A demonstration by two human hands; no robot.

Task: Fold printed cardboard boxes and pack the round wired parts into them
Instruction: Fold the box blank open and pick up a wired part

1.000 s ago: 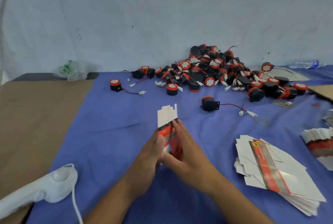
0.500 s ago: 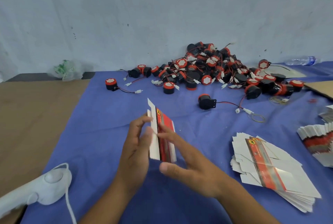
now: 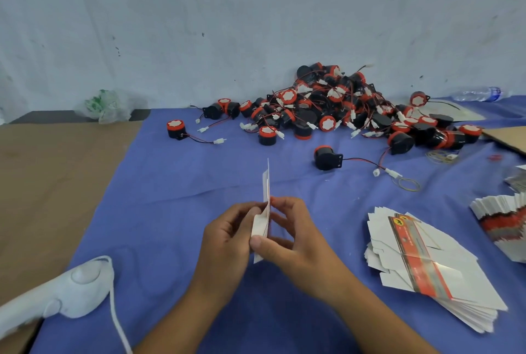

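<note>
A flat printed cardboard box blank [image 3: 265, 183] stands edge-on to me above the blue cloth [image 3: 170, 211]. My left hand [image 3: 227, 240] grips its lower part from the left. From the right, my right hand [image 3: 293, 237] pinches it with thumb and fingers. A pile of round black-and-red wired parts [image 3: 336, 106] lies at the back by the wall. One wired part [image 3: 327, 157] sits alone in front of the pile, another [image 3: 176, 129] off to its left. A stack of flat box blanks [image 3: 427, 265] lies to the right of my hands.
A white corded device [image 3: 71, 288] lies at the cloth's left front edge. A second fanned stack of blanks [image 3: 503, 220] is at the far right. Rubber bands [image 3: 408, 184], a plastic bottle [image 3: 481, 94] and a crumpled plastic bag [image 3: 109, 106] lie farther back. Brown cardboard [image 3: 51, 183] covers the left.
The blank has turned from showing its printed red face to standing edge-on. Both hands have closed in on its lower half.
</note>
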